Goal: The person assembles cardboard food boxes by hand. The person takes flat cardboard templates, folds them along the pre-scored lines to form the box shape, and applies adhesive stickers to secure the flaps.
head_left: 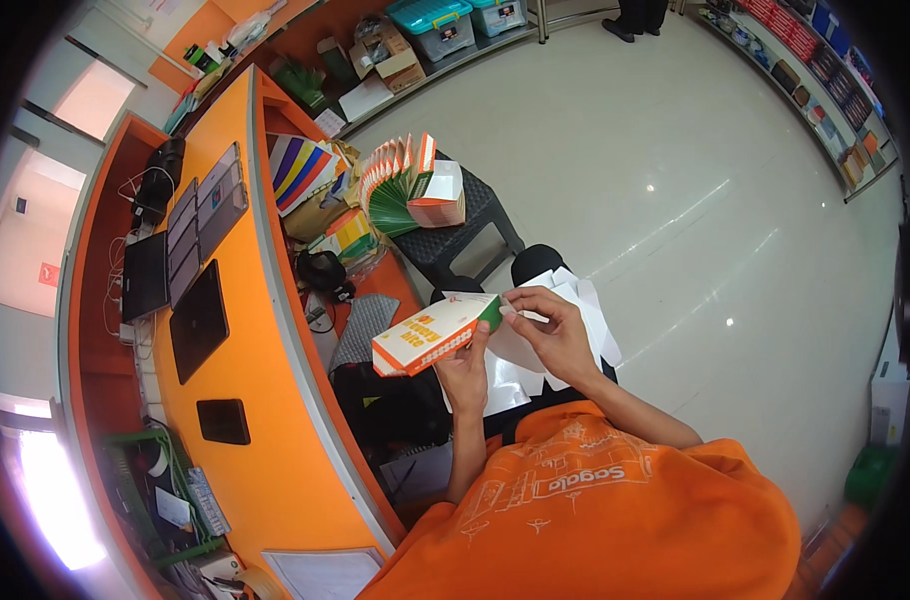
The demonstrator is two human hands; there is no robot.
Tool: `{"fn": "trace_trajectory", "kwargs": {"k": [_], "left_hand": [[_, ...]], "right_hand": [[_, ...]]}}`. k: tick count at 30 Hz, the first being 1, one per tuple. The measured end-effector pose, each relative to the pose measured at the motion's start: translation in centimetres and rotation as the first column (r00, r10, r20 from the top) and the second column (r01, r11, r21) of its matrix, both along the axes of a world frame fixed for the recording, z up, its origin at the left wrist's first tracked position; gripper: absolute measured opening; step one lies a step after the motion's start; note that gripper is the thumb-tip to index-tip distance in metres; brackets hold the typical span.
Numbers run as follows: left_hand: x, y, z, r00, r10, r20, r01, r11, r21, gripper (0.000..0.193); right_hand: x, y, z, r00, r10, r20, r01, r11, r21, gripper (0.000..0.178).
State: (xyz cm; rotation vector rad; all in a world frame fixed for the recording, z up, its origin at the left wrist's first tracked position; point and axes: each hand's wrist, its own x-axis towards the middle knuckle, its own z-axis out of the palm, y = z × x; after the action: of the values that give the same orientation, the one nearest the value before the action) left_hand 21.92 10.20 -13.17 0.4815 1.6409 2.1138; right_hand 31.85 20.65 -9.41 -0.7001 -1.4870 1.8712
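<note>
A white carton with orange edges and a green end [427,338] is held tilted above my lap. My left hand [463,378] is closed around its underside near the green end, with the thumb against the side. At that same end, my right hand [557,338] pinches a small pale flap or tab between thumb and fingers. White unfolded card sheets [587,305] lie across my lap below both hands. Ahead of me, a fanned row of similar green, white and orange cartons [393,190] rests on a dark stool [487,225].
On my left runs an orange counter [265,420] with a dark tablet [200,320], a phone [223,421] and a green basket [140,500]. Packed shelves sit beneath it. Lidded plastic bins [440,30] stand at the back. A person's legs [637,15] show far off.
</note>
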Motion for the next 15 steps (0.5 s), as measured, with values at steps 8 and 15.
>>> {"fn": "trace_trajectory", "kwargs": {"k": [8,15], "left_hand": [[0.3,-0.6,-0.3,0.995,-0.096,0.004,0.096,0.995,-0.038,0.045],[0.3,-0.9,0.1,0.986,-0.151,0.068,0.139,0.978,0.158,0.044]], "right_hand": [[0.5,0.6,0.8,0.992,0.123,0.019,-0.125,0.976,0.179,0.014],[0.6,0.6,2.0,0.996,0.088,0.004,-0.083,0.932,0.354,0.012]]}}
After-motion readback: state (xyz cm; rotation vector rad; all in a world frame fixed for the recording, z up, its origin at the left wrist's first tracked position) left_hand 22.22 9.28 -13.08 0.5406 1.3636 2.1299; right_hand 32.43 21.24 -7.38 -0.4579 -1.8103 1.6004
